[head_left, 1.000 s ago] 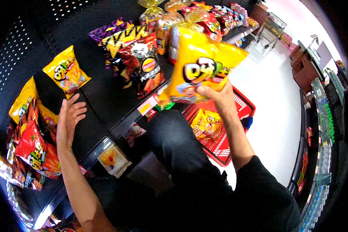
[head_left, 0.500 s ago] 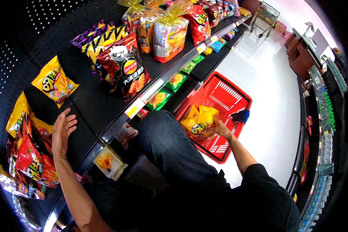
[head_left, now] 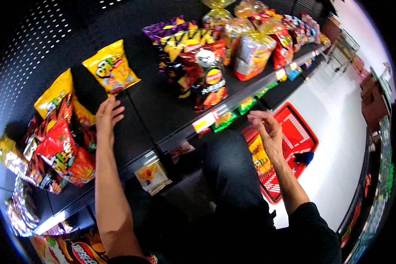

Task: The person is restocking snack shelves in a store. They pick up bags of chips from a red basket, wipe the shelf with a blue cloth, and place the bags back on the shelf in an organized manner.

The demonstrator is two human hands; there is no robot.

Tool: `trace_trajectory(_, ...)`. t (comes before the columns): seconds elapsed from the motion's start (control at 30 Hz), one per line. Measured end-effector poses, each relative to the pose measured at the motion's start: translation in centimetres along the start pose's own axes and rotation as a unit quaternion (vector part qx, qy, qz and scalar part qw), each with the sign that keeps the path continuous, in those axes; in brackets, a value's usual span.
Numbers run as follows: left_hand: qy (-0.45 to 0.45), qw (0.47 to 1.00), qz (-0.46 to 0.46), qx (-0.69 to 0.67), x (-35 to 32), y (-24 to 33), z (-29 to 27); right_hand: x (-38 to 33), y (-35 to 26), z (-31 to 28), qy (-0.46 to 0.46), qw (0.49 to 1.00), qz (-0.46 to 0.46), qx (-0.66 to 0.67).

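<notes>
As the spread-fingered left hand (head_left: 107,117), just below the yellow bag (head_left: 111,67), and half-curled right hand (head_left: 271,134) appear empty, the apparent reach calls for pinching.

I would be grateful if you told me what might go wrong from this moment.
The left hand has its fingers right by the lone yellow bag, so a nudge could push it over or away.

The black-and-red bag is close to the front edge of the shelf; a careless sweep might knock it off.

The red basket is beside the knee, so shifting that leg could bump it.
</notes>
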State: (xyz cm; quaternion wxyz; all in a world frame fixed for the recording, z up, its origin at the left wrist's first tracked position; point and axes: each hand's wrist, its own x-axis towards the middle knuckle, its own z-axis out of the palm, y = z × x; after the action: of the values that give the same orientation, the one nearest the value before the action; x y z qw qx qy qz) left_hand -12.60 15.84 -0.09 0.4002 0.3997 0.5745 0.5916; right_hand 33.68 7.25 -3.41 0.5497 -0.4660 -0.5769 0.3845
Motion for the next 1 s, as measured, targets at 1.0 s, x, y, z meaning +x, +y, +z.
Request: trace_trajectory(1.0, 0.103, 0.994, 0.034, 0.009, 5.7, -3.1, -0.7, 23.4, 1.8, 35.3, -0.203, 0.977, -0.045, 0.050)
